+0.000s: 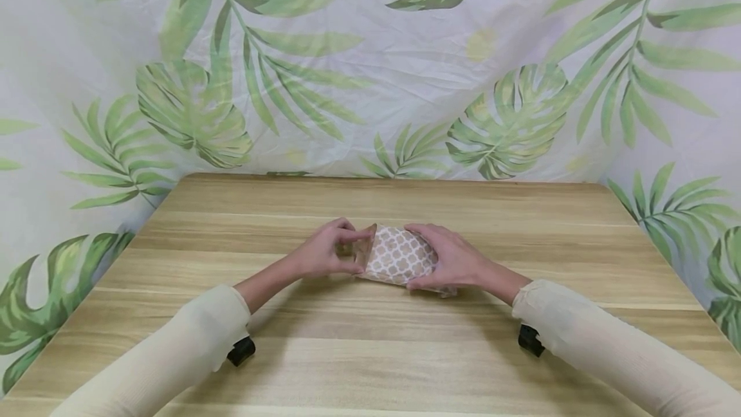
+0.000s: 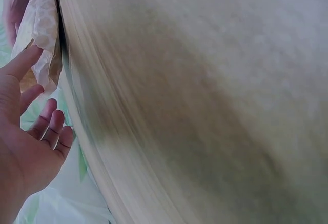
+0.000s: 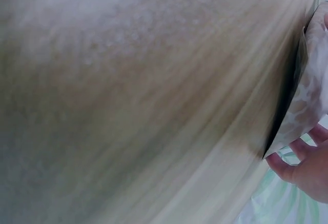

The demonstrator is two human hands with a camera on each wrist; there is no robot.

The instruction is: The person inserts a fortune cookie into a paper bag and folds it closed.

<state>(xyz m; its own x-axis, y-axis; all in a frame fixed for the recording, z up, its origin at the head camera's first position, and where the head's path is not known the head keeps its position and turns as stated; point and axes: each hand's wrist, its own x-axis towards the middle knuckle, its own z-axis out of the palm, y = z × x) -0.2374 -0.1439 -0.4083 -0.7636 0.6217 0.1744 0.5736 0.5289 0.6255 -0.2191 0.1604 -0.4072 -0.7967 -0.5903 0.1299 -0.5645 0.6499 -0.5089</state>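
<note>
Both hands (image 1: 324, 251) (image 1: 448, 259), patterned bag (image 1: 399, 256) between

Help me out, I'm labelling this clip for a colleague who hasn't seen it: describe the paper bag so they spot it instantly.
Start at the wooden table before the leaf-print backdrop. Near its middle, both hands meet: the left hand pinches one end, the right hand lies over the other. Between them lies the paper bag, the only tan thing with a white lattice pattern.

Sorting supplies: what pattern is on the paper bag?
Brown with a white lattice pattern on the paper bag; head view shows it best.
</note>
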